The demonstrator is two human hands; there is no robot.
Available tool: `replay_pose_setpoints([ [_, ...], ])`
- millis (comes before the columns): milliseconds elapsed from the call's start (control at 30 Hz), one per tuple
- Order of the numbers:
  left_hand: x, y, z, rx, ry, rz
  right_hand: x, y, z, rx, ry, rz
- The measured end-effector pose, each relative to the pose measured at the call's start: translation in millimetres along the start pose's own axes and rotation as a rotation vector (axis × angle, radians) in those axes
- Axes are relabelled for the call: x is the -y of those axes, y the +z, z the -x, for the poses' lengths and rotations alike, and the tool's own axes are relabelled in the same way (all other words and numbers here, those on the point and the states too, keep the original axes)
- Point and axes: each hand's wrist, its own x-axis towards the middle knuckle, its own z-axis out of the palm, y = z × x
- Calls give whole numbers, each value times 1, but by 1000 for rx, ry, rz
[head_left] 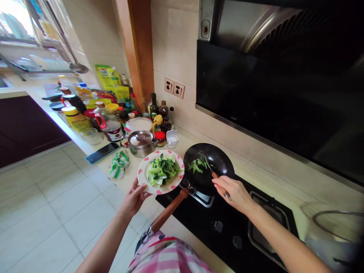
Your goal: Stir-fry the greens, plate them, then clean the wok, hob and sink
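Observation:
My left hand point(137, 196) grips the near left rim of a white plate point(144, 174) with pink spots. Cooked leafy greens point(163, 170) are heaped in its middle. Beside the plate, a black wok point(224, 163) sits on the stove, its wooden handle point(170, 210) pointing toward my body. Closed around the wooden handle of a metal spatula point(222, 185) is my right hand point(231, 191). The spatula's head reaches down into the wok, close to some remaining greens point(196, 166); its tip is hard to make out.
A lidded steel pot point(140, 143), a phone point(102, 152) and a crumpled green-and-white cloth or packet point(119, 164) lie left of the plate. Several bottles and jars crowd the counter behind. The range hood point(256, 102) overhangs the black gas stove point(204, 223).

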Motion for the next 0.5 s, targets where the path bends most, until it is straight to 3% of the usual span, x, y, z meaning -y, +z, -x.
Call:
replay_pose_setpoints([
  [67, -1, -1, 0, -1, 1, -2, -1, -9, 3, -14, 76, -120],
  [133, -1, -2, 0, -11, 0, 0, -15, -27, 4, -88, 264, -214],
  [267, 0, -5, 2, -40, -10, 16, -75, -71, 1, -245, 796, -413],
  [333, 1, -7, 4, -50, -17, 22, -109, -85, 0, -260, 970, -555],
  [400, 2, -7, 5, -55, -23, 25, -137, -85, 1, -240, 1064, -700],
  [500, 2, -7, 8, -45, -18, 19, -161, -63, 8, -197, 1128, -912],
])
